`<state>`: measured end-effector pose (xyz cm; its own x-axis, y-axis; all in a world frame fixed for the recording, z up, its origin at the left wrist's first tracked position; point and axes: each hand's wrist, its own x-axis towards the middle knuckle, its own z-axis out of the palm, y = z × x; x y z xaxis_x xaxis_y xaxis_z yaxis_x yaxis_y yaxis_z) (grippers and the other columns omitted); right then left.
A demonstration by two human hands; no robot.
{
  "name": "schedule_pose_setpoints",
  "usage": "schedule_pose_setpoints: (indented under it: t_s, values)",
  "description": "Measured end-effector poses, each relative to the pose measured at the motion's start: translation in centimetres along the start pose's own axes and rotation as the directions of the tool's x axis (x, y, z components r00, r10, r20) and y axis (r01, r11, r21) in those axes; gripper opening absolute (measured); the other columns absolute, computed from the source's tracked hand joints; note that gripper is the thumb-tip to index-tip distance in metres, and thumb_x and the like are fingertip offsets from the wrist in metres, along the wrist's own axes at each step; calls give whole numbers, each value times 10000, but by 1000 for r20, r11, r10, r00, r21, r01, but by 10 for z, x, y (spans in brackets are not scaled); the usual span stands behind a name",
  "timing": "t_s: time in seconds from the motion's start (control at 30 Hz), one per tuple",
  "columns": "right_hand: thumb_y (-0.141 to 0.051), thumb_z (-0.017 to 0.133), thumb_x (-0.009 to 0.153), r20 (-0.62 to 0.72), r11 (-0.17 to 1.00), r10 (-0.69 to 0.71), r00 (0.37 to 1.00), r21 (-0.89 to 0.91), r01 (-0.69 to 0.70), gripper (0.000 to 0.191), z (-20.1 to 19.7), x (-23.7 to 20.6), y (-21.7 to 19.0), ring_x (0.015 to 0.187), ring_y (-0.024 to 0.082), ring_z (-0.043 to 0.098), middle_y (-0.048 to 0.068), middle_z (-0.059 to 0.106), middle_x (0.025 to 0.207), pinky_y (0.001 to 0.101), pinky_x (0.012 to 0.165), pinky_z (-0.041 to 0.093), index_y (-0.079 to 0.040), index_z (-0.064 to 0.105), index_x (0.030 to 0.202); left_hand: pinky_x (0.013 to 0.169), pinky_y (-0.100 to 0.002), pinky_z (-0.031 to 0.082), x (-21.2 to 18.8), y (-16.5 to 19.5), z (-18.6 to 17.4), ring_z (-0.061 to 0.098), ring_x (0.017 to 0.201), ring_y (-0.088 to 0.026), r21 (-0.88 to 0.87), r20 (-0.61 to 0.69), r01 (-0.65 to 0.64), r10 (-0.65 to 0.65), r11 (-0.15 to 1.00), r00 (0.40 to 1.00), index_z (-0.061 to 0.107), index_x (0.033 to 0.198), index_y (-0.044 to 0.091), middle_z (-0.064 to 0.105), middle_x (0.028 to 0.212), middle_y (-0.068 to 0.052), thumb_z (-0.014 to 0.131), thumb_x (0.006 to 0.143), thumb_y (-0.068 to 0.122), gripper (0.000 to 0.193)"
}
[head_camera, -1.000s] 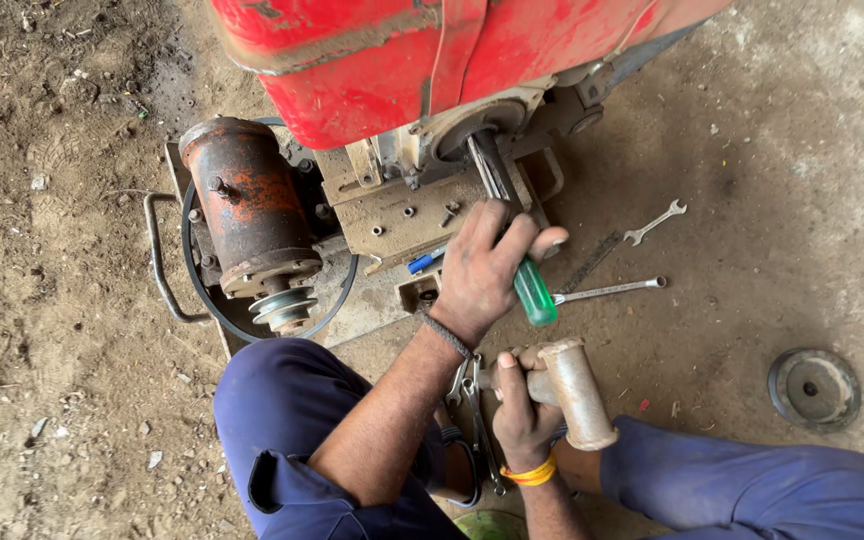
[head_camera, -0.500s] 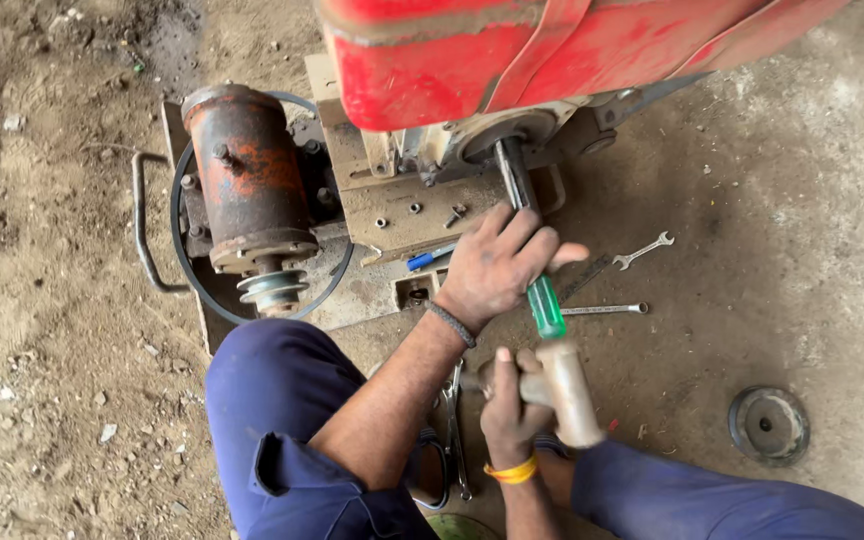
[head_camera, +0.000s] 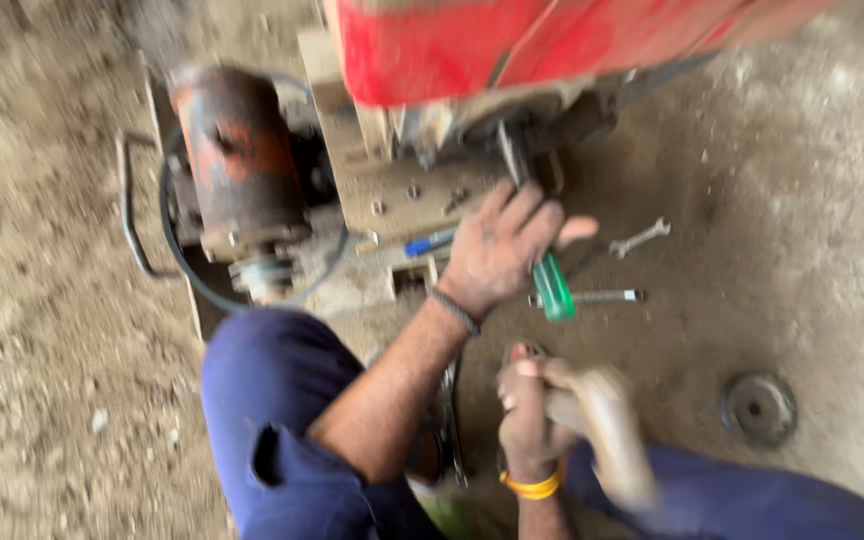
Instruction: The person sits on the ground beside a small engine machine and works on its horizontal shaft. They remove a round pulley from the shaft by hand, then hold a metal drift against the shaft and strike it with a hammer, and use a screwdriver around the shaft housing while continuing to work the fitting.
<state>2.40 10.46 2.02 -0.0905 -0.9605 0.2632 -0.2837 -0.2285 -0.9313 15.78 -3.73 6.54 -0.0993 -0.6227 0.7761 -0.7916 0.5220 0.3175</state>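
Observation:
My left hand [head_camera: 497,255], with a dark band at the wrist, is closed around a green-handled screwdriver [head_camera: 553,286]. Its metal shaft points up into the engine part under the red tank [head_camera: 512,45]. My right hand [head_camera: 527,410], wearing a yellow bangle, grips a tan cylindrical mallet-like tool [head_camera: 612,435] just below the green handle. That tool is blurred by motion. My knees in blue trousers [head_camera: 282,420] frame both arms.
A rusty cylindrical motor [head_camera: 242,165] with a black belt sits left of a bolted metal plate [head_camera: 402,200]. On it lies a blue-handled tool [head_camera: 430,242]. A spanner [head_camera: 640,238], a metal rod tool [head_camera: 602,296] and a round disc [head_camera: 758,408] lie on the dirt floor at right.
My right hand with the tan tool has dropped lower, away from the green handle, and is now motion-blurred. My left hand keeps the screwdriver in place. The view has shifted.

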Motion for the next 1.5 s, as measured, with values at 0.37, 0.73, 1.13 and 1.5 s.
schedule_pose_setpoints:
  t_s: [0.37, 0.73, 1.13, 1.5]
  values:
    - [-164, 588, 1039, 56, 987, 149, 987, 58, -152, 307, 10, -7, 15, 544, 154, 471, 35, 483, 648, 287, 530, 365, -66, 498, 762, 638, -388, 476, 4, -1, 2, 544, 755, -259, -20, -19, -14, 13, 1000, 1000, 556, 806, 124, 518, 802, -48, 816, 900, 336, 348]
    - [-123, 668, 984, -55, 955, 295, 954, 33, -294, 173, 12, -14, 69, 683, 218, 577, 97, 617, 733, 368, 670, 509, -28, 601, 856, 646, -381, 482, 11, -1, 1, 549, 743, -250, 0, -34, -31, 31, 1000, 999, 572, 811, 118, 543, 800, -42, 831, 912, 282, 322]
    - [-127, 610, 1014, 70, 982, 180, 981, -73, -175, 158, -30, -14, 51, 663, 162, 587, 67, 661, 763, 285, 604, 481, 25, 642, 990, 646, -382, 487, 3, -3, 4, 548, 755, -247, -15, 11, -1, 1, 1000, 1000, 602, 864, 102, 565, 824, -46, 825, 900, 292, 295]
    - [-141, 643, 1002, -32, 945, 304, 952, -113, -305, 278, -6, -8, 41, 693, 310, 540, 215, 576, 799, 374, 659, 439, 98, 576, 877, 633, -374, 465, 4, -3, 6, 545, 721, -242, 14, 33, 19, -20, 1000, 999, 579, 825, 115, 535, 782, -31, 832, 909, 294, 322]
